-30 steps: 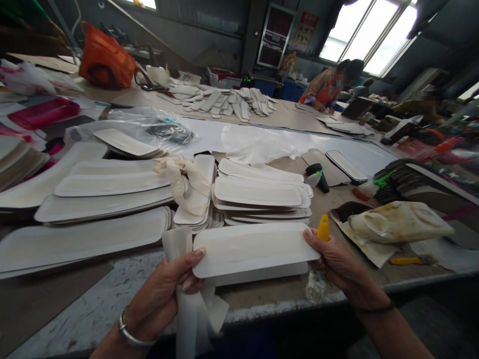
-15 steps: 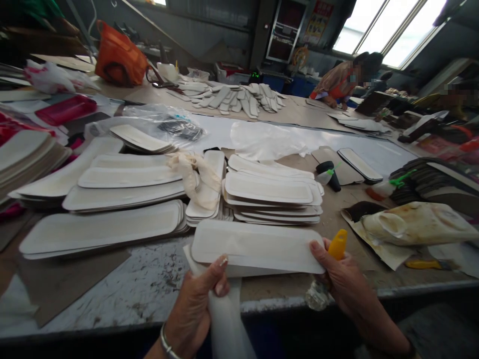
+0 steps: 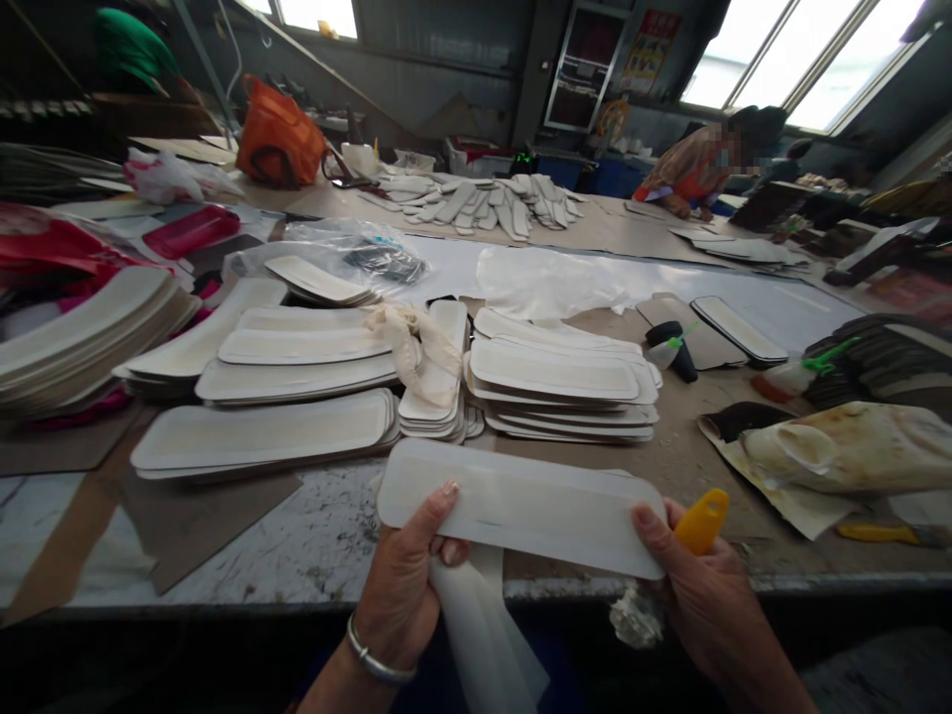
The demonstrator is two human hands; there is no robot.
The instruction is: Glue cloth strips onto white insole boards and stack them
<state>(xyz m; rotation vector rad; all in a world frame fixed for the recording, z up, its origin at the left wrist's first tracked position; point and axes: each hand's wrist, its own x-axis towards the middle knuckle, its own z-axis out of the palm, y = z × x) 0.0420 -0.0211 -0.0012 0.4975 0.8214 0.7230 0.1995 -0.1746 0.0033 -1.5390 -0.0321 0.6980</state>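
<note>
A long white panel (image 3: 521, 506) with rounded corners is stretched between my two hands at the table's front edge, its right end tilted lower. My left hand (image 3: 406, 585) pinches its left end, thumb on top, and also grips a translucent white sheet (image 3: 483, 635) that hangs below the edge. With thumb and fingers, my right hand (image 3: 703, 565) holds the right end. The same hand keeps a yellow-handled brush (image 3: 703, 521), whose glue-crusted end sticks out below the fingers. Just beyond the panel stands a stack of similar white panels (image 3: 554, 372).
More stacked panels (image 3: 268, 436) lie to the left, with a beige cloth (image 3: 420, 357) beside them. At right are a stained plastic container (image 3: 840, 446), another yellow-handled brush (image 3: 878, 534) and a green-tipped bottle (image 3: 788, 377). A person (image 3: 691, 169) works across the table.
The panel's right end has dropped and its face has turned further towards me. My left thumb lies further onto the panel. The view has shifted left.
</note>
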